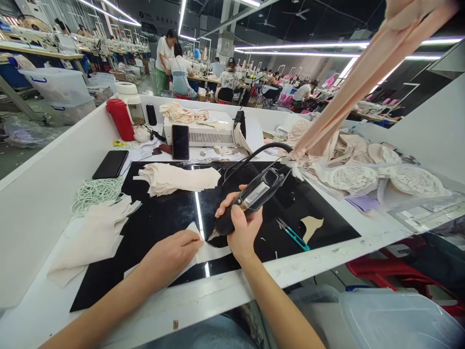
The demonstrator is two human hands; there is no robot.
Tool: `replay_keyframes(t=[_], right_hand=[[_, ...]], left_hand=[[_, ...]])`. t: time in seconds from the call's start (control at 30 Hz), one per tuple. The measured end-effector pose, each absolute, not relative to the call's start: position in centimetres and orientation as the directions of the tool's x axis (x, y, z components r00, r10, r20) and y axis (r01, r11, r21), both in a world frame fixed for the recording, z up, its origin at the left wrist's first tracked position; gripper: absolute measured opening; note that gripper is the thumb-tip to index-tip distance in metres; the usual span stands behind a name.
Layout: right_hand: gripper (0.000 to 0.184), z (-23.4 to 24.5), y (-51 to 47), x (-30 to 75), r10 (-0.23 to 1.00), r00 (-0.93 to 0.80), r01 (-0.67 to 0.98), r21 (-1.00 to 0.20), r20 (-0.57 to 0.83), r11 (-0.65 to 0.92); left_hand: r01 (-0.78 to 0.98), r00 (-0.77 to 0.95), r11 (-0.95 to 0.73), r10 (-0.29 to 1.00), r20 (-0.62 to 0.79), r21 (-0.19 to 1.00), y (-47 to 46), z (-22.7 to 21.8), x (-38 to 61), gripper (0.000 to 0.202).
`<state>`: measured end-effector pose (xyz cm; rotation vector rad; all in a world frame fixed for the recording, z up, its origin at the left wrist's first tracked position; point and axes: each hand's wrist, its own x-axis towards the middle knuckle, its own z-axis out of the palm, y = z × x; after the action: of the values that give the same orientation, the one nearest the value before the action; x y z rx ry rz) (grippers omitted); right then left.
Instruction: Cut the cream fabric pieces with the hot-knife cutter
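My right hand (245,230) is wrapped around a black corded handheld tool (254,196), its pointed metal tip angled down to the left. That tip is at a white fabric piece (214,253) lying on the black glossy board (156,232); whether it touches cannot be made out. With fingers pressed together, my left hand (178,252) grips the same fabric just left of the tip, hiding part of it. Beyond lies a stack of cream fabric pieces (178,178). Teal thread snips (293,235) and a beige fabric scrap (311,227) rest to the right.
Folded cream fabric (90,237), green cord (96,196) and a black phone (111,164) lie left. Behind stand a second phone (180,142), a white vented box (207,132) and a red bottle (119,118). Bra pieces (363,174) pile up right, under a hanging peach strip (363,72).
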<state>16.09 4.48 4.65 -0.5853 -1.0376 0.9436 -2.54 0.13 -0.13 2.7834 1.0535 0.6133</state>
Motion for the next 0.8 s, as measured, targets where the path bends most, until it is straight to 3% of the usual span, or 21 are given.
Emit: replay_keyframes(t=[0.3, 0.8], right_hand=[[0.042, 4.3, 5.0, 15.2, 0.866, 0.178, -0.393, -0.773, 0.468, 0.498], [0.040, 4.0, 4.9, 14.9, 0.865, 0.177, -0.356, -0.789, 0.469, 0.501]], left_hand=[[0.604, 0.640, -0.752, 0.655, 0.401, 0.265, -0.2, -0.8, -2.2, 0.032], [0.606, 0.637, -0.733, 0.680, 0.363, 0.309, -0.3, -1.0, -2.4, 0.038]])
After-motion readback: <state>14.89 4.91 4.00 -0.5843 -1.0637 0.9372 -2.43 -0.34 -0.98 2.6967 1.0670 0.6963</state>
